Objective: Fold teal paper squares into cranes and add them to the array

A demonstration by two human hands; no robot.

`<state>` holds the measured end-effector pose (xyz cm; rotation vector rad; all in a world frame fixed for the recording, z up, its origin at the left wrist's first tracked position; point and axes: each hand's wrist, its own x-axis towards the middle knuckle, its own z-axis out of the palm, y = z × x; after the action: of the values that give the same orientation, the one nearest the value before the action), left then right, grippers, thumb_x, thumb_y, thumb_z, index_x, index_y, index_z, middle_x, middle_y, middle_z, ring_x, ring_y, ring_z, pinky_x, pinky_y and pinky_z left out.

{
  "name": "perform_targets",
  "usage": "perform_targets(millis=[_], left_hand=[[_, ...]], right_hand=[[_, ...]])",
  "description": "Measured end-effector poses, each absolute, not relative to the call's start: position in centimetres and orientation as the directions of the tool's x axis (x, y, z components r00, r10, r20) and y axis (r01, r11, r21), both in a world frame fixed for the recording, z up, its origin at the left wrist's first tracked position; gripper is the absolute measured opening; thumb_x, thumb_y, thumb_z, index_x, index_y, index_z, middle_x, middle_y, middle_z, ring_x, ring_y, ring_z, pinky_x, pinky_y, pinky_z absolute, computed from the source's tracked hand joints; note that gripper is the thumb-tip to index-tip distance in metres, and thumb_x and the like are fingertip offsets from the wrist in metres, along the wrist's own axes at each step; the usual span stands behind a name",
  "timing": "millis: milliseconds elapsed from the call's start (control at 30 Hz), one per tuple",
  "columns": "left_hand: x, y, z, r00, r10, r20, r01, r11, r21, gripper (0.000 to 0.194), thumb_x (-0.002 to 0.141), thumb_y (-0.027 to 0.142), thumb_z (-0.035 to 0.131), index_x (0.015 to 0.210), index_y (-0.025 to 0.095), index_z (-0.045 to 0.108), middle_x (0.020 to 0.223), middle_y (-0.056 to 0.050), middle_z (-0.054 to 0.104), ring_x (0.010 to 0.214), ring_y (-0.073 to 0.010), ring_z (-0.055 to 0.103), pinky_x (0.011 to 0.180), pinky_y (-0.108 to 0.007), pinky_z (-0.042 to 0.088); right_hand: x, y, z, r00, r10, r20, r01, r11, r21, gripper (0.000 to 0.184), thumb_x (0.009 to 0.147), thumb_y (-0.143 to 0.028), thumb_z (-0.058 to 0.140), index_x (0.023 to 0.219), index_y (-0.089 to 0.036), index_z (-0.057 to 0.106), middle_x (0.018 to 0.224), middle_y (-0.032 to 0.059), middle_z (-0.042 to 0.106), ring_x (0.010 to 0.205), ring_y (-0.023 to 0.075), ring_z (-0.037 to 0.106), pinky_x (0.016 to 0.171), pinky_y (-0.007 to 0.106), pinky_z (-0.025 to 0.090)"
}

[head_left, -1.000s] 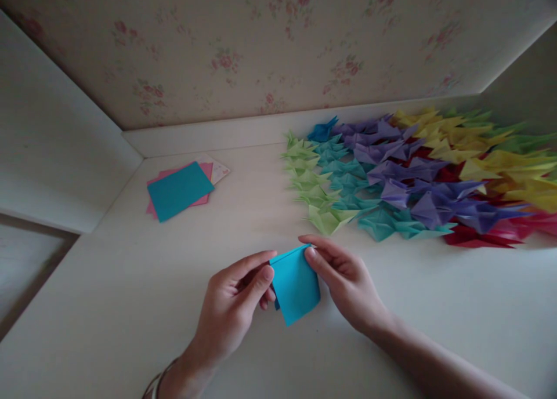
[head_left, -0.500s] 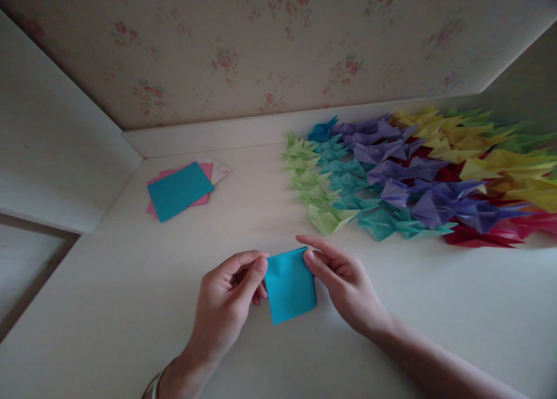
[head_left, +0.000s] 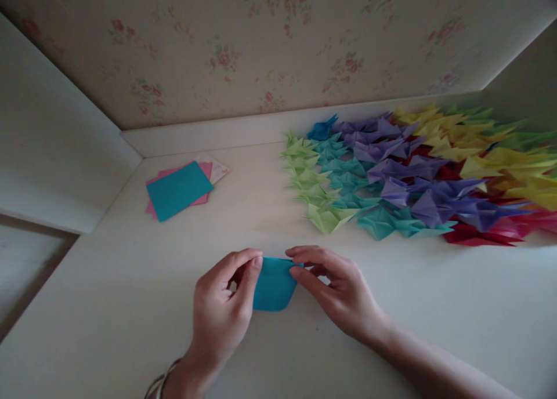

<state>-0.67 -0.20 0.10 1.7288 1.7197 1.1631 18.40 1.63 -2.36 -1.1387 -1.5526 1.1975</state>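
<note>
A square of blue paper (head_left: 273, 286) is held just above the white desk (head_left: 108, 283), bent over so its lower edge curls up. My left hand (head_left: 221, 303) pinches its left edge between thumb and fingers. On the paper's right edge my right hand (head_left: 335, 292) pinches with thumb and forefinger. The two hands are close together with the sheet between them. A thin bangle shows at my left wrist.
A small stack of flat paper sheets (head_left: 179, 189), blue on pink, lies at the back left. Several folded paper cranes (head_left: 409, 178) in green, teal, purple, yellow and red cover the back right. A flowered wall rises behind the desk.
The blue sheet was flat and tall a second ago; it is now folded over and looks shorter. Both hands have drawn closer together and shifted slightly left.
</note>
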Motion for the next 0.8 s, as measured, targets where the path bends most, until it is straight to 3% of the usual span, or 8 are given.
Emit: perform_targets(millis=[233,400,533,667,800], left_hand=[[-0.74,-0.37,-0.25,-0.078,0.905,0.418,0.663,-0.266,0.7,0.011,0.088,0.015,0.063,0.095,0.021,0.069,0.081,-0.001,0.07,0.067,-0.0142,0.064,0.066,-0.025,0.051],[-0.67,-0.17,-0.39,-0.05,0.868,0.493,0.702,-0.32,0.636,0.013,0.089,0.011,0.061,0.096,0.02,0.067,0.085,-0.003,0.068,0.079,-0.0169,0.064,0.072,-0.027,0.05],[-0.35,-0.23,-0.4,0.019,0.858,0.513,0.702,-0.376,0.604,0.014,0.09,0.008,0.057,0.094,0.019,0.064,0.085,-0.003,0.067,0.078,-0.0166,0.063,0.073,-0.027,0.05],[-0.25,-0.4,-0.38,0.041,0.873,0.485,0.671,-0.384,0.634,0.014,0.091,0.008,0.056,0.095,0.019,0.063,0.084,-0.003,0.067,0.077,-0.0158,0.064,0.071,-0.026,0.05],[-0.25,-0.48,-0.39,0.028,0.887,0.461,0.668,-0.36,0.651,0.013,0.092,0.01,0.055,0.096,0.02,0.063,0.084,-0.003,0.068,0.075,-0.0158,0.065,0.07,-0.026,0.052]], right_hand=[[18.57,1.65,-2.05,-0.249,0.945,0.213,0.19,0.264,-0.946,0.01,0.09,-0.021,0.064,0.091,-0.024,0.073,0.112,0.0082,0.071,0.102,0.023,0.068,0.058,0.024,0.059],[18.48,1.76,-2.1,-0.263,0.953,0.15,0.194,0.205,-0.959,0.011,0.091,-0.021,0.062,0.09,-0.023,0.073,0.115,0.0087,0.069,0.096,0.0197,0.069,0.058,0.021,0.058],[18.29,1.67,-2.12,-0.306,0.95,0.057,0.159,0.11,-0.981,0.009,0.09,-0.018,0.062,0.089,-0.02,0.07,0.118,0.0088,0.066,0.093,0.0164,0.069,0.067,0.022,0.06],[18.2,1.59,-2.02,-0.37,0.929,0.004,0.089,0.04,-0.995,0.008,0.086,-0.019,0.067,0.094,-0.019,0.066,0.121,0.0096,0.063,0.094,0.0173,0.07,0.079,0.028,0.061],[18.27,1.56,-1.93,-0.365,0.931,0.015,0.11,0.06,-0.992,0.014,0.087,-0.02,0.066,0.101,-0.021,0.065,0.128,0.0094,0.058,0.087,0.0149,0.07,0.076,0.028,0.061]])
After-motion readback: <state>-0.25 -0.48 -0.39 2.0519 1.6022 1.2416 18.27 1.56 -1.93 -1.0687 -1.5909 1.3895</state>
